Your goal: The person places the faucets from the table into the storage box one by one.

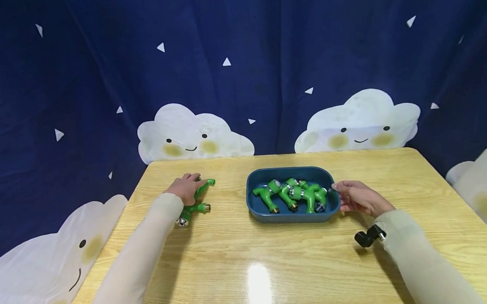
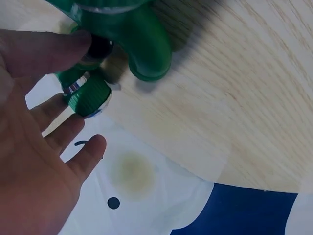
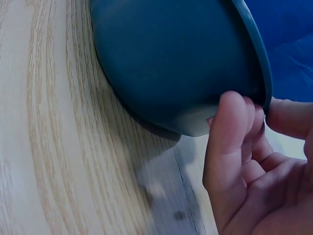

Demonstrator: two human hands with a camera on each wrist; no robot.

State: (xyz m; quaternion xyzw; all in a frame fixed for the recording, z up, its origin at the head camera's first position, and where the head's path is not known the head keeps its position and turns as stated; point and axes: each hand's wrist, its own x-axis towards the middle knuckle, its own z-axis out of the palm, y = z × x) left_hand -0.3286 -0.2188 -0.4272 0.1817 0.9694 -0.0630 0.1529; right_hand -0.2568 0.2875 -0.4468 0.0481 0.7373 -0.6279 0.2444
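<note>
My left hand [image 1: 184, 189] is over two green taps at the left of the table. Its thumb and fingers lie around the farther green tap [image 1: 202, 189], and the index finger is hidden in the left wrist view. There the ribbed green cap [image 2: 90, 97] lies by the fingertips. The nearer green tap [image 1: 196, 208], with a brass-coloured end, lies below this hand. At the right end of the dark blue bin [image 1: 288, 217], my right hand [image 1: 359, 197] pinches the rim between thumb and curled fingers. Several green taps [image 1: 308, 195] lie jumbled inside the bin.
The wooden table [image 1: 216, 263] carries the bin near its middle. A dark blue curtain [image 1: 264, 77] with white clouds hangs behind the back edge. A black wrist mount [image 1: 368, 236] sticks out from the right sleeve.
</note>
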